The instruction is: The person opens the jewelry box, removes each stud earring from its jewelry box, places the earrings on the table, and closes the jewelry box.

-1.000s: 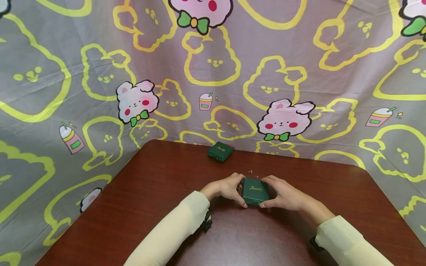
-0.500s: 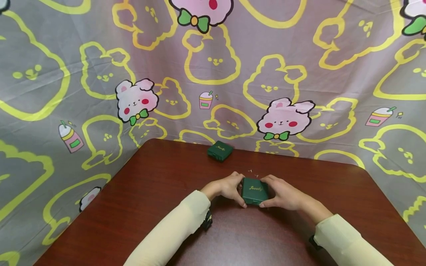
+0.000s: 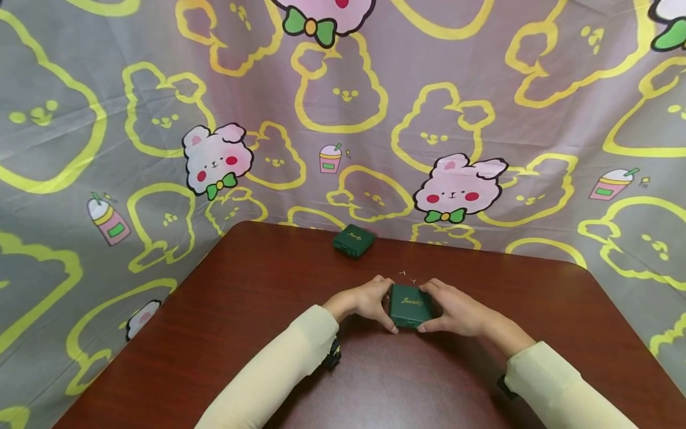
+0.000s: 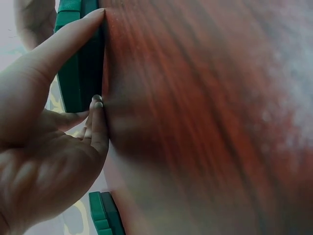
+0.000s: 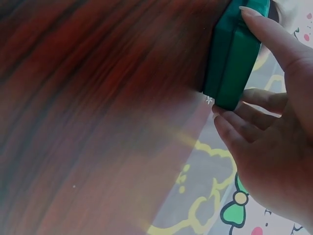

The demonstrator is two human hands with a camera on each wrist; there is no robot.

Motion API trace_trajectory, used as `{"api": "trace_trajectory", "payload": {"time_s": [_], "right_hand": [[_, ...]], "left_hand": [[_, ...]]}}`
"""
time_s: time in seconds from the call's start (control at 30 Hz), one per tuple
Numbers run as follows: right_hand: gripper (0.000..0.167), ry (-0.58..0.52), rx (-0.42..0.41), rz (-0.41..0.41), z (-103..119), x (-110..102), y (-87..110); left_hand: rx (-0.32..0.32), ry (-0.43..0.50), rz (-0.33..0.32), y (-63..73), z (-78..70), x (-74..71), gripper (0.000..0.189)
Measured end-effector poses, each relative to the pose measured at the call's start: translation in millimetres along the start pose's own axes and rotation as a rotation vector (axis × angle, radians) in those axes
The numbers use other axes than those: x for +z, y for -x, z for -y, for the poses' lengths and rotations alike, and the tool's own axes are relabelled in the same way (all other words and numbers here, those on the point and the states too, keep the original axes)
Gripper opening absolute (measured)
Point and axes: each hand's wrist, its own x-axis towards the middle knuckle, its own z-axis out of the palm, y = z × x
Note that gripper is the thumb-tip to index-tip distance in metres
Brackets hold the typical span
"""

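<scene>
A green jewelry box (image 3: 409,306) with gold "Jewelry" lettering lies closed on the table between the two hands. My left hand (image 3: 368,301) grips its left side, the thumb at the near corner and the fingers toward the back. On the opposite side, my right hand (image 3: 455,311) holds the box the same way. In the left wrist view the thumb presses the side of the box (image 4: 78,81), and the fingertips reach its far end. From the right wrist, the thumb lies on the box's (image 5: 234,58) front edge while the fingers meet its back corner.
A second green jewelry box (image 3: 354,241) sits closed near the table's back edge. Two tiny pale pieces, one a pale bit (image 3: 403,273) and another small bit (image 3: 412,280), lie just behind the held box. A patterned cloth (image 3: 364,149) hangs behind the brown table (image 3: 257,274).
The head view has tilted down slightly, so the scene sits a little higher and lower edges shift. Both hands keep their hold, and the box stays in place.
</scene>
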Motion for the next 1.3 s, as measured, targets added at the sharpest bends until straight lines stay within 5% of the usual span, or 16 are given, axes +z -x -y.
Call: {"api": "trace_trajectory", "payload": {"time_s": [0.37,0.73,1.3], "right_hand": [[0.079,0.0,0.016,0.026,3.2,-0.5,2.4],[0.085,-0.123,0.017,0.046,-0.8,-1.5,-0.6],[0.096,-0.054,0.032,0.077,1.0,-0.8,-7.2]], "left_hand": [[-0.024,0.015,0.016,2.1,-1.3,-1.1,0.08],[-0.035,0.001,0.003,2.3,-2.2,-0.9,0.081],[-0.027,-0.023,0.013,-3.0,-2.5,-0.4,0.082]]}}
